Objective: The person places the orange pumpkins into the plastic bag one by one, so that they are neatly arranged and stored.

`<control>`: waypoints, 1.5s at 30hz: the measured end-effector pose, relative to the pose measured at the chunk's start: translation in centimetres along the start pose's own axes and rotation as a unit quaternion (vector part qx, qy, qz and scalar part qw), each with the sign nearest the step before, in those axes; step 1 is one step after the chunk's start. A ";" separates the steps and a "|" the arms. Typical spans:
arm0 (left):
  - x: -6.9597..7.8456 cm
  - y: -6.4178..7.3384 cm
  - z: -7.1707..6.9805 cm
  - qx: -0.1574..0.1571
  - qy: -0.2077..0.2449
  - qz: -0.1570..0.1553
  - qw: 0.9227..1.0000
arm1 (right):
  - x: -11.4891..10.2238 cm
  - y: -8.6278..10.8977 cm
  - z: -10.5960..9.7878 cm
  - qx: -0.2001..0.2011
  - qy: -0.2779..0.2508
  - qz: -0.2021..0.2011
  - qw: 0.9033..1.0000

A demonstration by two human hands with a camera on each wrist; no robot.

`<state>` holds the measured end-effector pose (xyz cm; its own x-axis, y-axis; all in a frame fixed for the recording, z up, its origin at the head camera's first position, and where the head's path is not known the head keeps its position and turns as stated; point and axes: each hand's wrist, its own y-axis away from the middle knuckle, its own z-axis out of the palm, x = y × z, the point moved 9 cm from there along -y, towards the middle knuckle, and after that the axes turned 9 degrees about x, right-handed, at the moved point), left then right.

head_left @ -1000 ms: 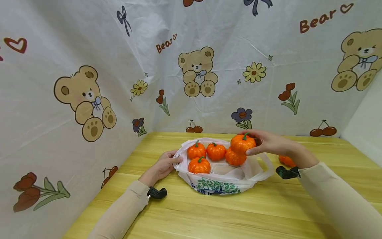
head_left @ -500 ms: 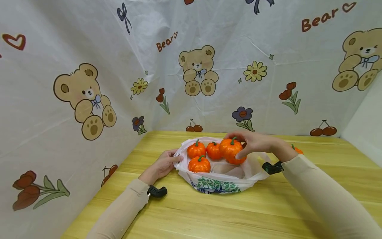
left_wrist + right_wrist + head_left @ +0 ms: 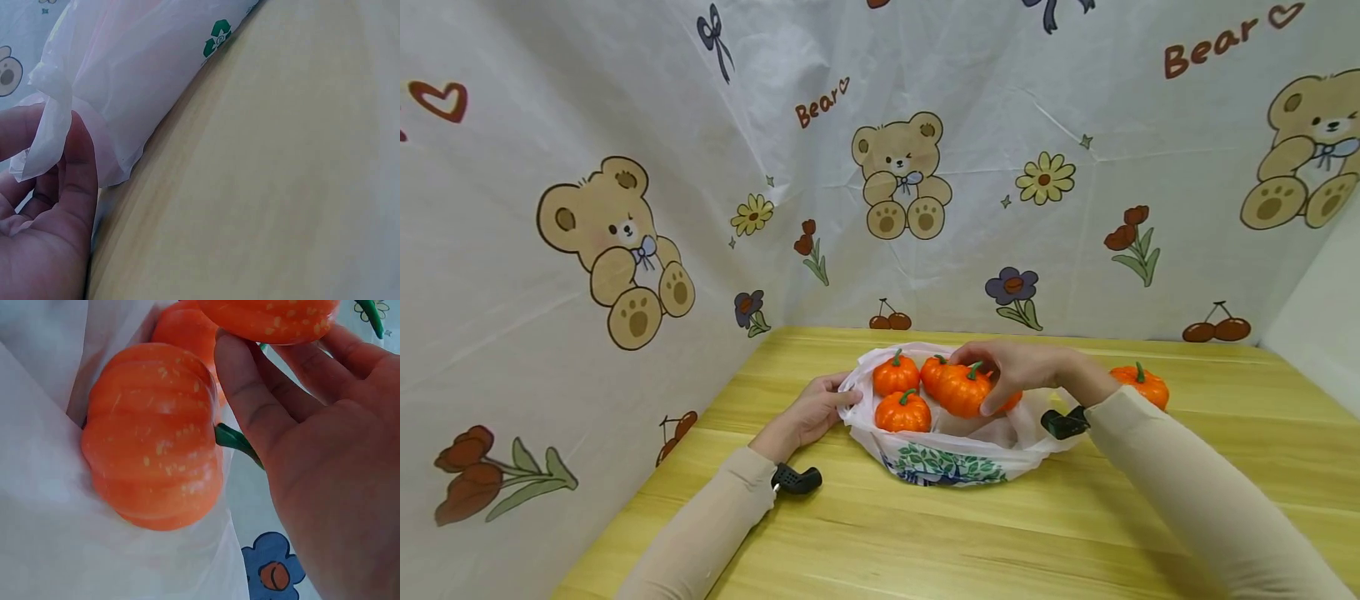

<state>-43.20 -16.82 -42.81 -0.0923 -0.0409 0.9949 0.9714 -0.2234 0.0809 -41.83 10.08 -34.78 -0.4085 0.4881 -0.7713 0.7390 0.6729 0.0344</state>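
Observation:
A white plastic bag (image 3: 951, 462) with a green tree print lies on its base, mouth spread upward. My left hand (image 3: 811, 410) pinches its left rim between thumb and fingers; the left wrist view shows the bag's edge (image 3: 53, 140) between them. With its fingertips, my right hand (image 3: 1026, 364) grips a small orange toy pumpkin (image 3: 962, 390) by its sides, low over the bag's opening. Inside the bag are two pumpkins on the left, a front one (image 3: 901, 412) and a back one (image 3: 895, 377). Others are partly hidden behind the held one. The right wrist view shows a pumpkin (image 3: 156, 440) inside, below the held pumpkin (image 3: 269, 319).
Another orange pumpkin (image 3: 1142, 385) sits on the wooden table (image 3: 880, 542) to the right, partly behind my right forearm. A white curtain (image 3: 760, 142) printed with bears and flowers hangs along the back and left of the table.
My right hand has carried its pumpkin left and down, toward the middle of the bag. The pumpkin on the table shows more from behind the arm. My left hand keeps its hold.

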 end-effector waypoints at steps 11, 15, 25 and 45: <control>-0.2 -0.4 -0.2 0.000 0.008 0.005 1.000 | -0.3 -0.4 1.6 -0.012 0.042 0.021 0.999; -0.2 -0.4 -0.2 -0.001 0.003 0.005 1.000 | -0.3 -0.4 2.1 -0.019 0.057 0.032 0.998; -0.1 -0.1 -0.1 -0.002 -0.001 0.009 1.000 | -0.1 -0.5 2.8 -0.017 0.093 0.052 0.994; -0.1 0.0 -0.2 0.004 -0.003 0.003 1.000 | -0.2 -0.7 3.4 -0.008 0.151 0.047 0.987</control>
<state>-43.25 -16.97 -42.95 -0.0856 -0.0357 0.9957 0.9735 -0.2157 0.0759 -40.47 7.64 -36.77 -0.4812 0.6905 -0.5400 0.7734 0.6244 0.1093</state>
